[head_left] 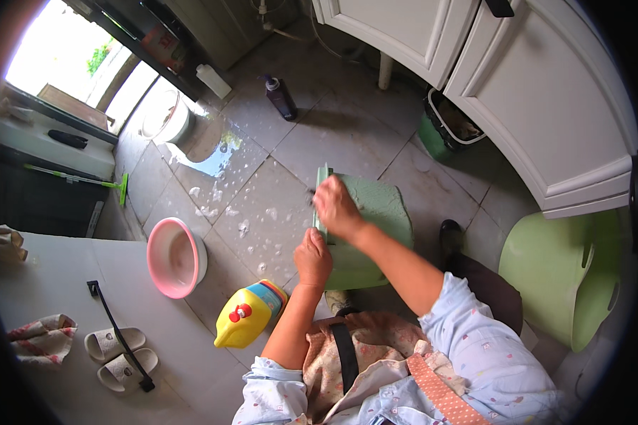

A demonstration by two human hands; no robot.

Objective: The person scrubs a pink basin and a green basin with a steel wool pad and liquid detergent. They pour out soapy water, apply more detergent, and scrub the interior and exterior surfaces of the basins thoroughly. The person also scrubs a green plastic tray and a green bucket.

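A light green plastic bin (375, 212), wet with suds on its upper face, lies on its side in front of my legs. My left hand (313, 258) grips the near end of its rim. Farther along the same rim, my right hand (337, 204) is closed in a fist. A small dark object (311, 196) sticks out beside that fist, mostly hidden and too blurred to name. By my left forearm a yellow detergent jug (242, 321) with a red cap lies on the floor.
A pink-rimmed basin (178, 258) stands at the left. Suds and a puddle (207, 151) wet the tiles near a white bucket (167, 119). Ahead is a dark pump bottle (280, 98). A lined trash bin (436, 138), white cabinets (558, 95) and a green tub (545, 276) flank the right.
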